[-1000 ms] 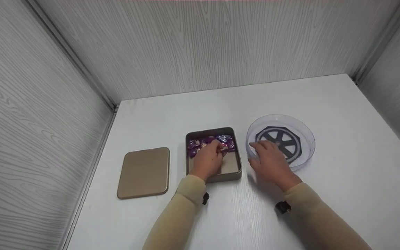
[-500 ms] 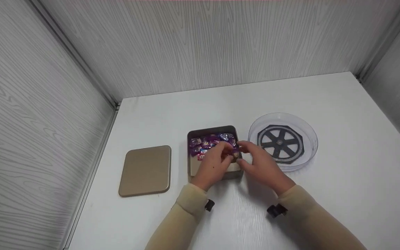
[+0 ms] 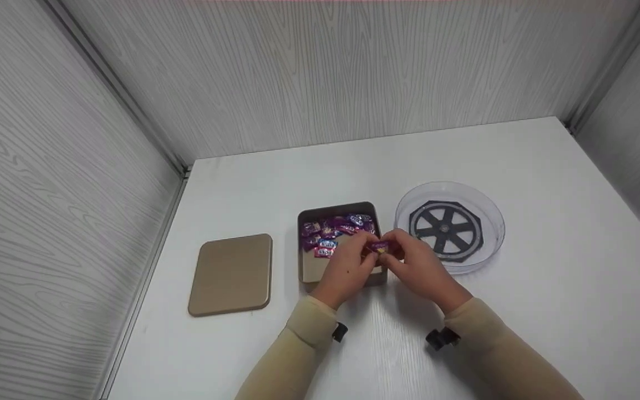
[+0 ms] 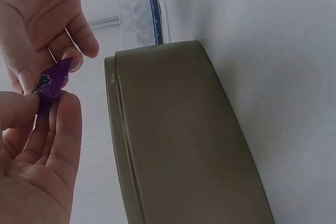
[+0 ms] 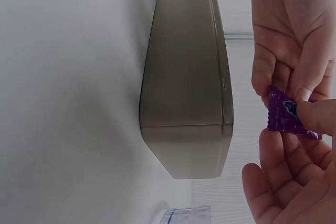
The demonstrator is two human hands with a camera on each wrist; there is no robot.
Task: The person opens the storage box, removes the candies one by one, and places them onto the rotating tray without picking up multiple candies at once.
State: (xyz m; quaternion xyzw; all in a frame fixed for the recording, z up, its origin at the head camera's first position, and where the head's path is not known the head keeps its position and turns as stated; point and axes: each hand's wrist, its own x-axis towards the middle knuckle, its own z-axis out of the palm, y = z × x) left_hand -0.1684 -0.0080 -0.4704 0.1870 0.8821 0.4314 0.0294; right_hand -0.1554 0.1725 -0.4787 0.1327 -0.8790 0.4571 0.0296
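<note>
My left hand (image 3: 348, 269) and right hand (image 3: 421, 271) meet over the tin's near right part. Between their thumbs and fingers they pinch one small purple-wrapped candy (image 3: 380, 246). Up close, the left wrist view has the wrapper (image 4: 51, 88) raised beside the gold-brown tin (image 4: 173, 129); a dark printed motif shows on it. In the right wrist view, thumbs partly cover the candy (image 5: 285, 113). Inside the open tin (image 3: 314, 272), several purple, blue and red wrapped candies (image 3: 325, 243) lie towards the back and left. Part of its floor is hidden by the hands.
A flat gold-brown lid (image 3: 231, 275) lies on the white table (image 3: 253, 189) left of the tin. To the right stands a round clear dish (image 3: 495, 230) with a dark spoked pattern (image 3: 445, 229). Grey wood-grained panels (image 3: 320, 72) enclose the back and sides.
My right hand has moved left from the clear dish to the tin and joined the left hand at the candy. The left hand has shifted slightly right and nearer. More wrapped candies are uncovered.
</note>
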